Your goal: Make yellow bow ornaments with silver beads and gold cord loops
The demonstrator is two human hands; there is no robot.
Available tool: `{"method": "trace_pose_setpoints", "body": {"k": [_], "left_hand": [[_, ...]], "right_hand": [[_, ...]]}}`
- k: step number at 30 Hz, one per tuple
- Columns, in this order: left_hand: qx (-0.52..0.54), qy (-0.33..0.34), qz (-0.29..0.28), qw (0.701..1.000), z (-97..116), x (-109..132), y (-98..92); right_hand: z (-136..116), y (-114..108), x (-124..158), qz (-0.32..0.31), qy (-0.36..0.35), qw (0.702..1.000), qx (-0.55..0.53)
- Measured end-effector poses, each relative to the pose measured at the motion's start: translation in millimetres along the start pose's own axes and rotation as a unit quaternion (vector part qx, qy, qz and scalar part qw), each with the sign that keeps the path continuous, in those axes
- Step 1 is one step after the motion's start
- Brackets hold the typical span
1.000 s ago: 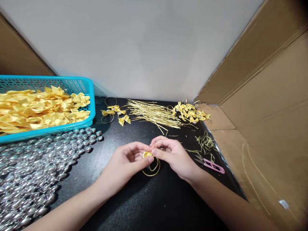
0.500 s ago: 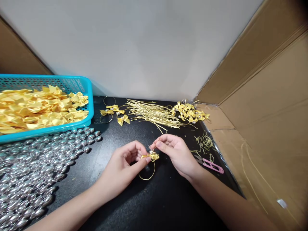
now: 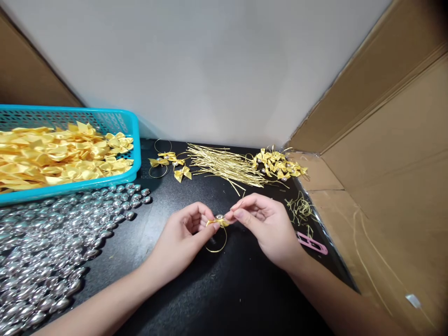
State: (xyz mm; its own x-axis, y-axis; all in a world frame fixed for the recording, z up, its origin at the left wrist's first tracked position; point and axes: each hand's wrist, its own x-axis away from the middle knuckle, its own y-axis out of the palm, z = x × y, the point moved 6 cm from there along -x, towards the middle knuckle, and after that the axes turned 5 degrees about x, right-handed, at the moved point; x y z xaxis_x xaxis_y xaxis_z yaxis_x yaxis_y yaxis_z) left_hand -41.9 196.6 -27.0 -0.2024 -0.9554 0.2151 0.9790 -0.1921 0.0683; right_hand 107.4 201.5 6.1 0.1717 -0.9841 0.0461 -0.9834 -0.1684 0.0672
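Observation:
Between thumb and fingers, my left hand point(image 3: 187, 233) pinches a yellow ribbon bow point(image 3: 222, 223) with a silver bead point(image 3: 220, 217) at its top. A loop of gold cord point(image 3: 216, 251) hangs below the bow. My right hand point(image 3: 268, 224) is closed at the bow's right side, its thumb and forefinger pinching a thin end of the gold cord point(image 3: 242, 198) that sticks up past the fingers. The exact spot where the cord meets bead and bow is hidden by my fingertips.
A turquoise basket point(image 3: 136, 154) of yellow bows stands at left, behind many silver beads point(image 3: 52, 242). Gold cords point(image 3: 224, 165) lie at the back between finished bows point(image 3: 278, 163) and several others point(image 3: 171, 161). Pink snips point(image 3: 312, 243) and cord scraps point(image 3: 299, 207) lie right.
My right hand has shifted right and slightly down beside the bow, covering the snips' blades. The bow has turned so its bead shows on top. My left hand keeps its pinch.

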Motion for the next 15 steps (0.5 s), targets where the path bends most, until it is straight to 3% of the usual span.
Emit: {"method": "trace_pose_setpoints", "body": {"k": [15], "left_hand": [[0.016, -0.018, 0.038, 0.999, -10.8, -7.5, -10.4]], "right_hand": [[-13.1, -4.1, 5.4, -0.001, -0.026, 1.000, 0.012]]}}
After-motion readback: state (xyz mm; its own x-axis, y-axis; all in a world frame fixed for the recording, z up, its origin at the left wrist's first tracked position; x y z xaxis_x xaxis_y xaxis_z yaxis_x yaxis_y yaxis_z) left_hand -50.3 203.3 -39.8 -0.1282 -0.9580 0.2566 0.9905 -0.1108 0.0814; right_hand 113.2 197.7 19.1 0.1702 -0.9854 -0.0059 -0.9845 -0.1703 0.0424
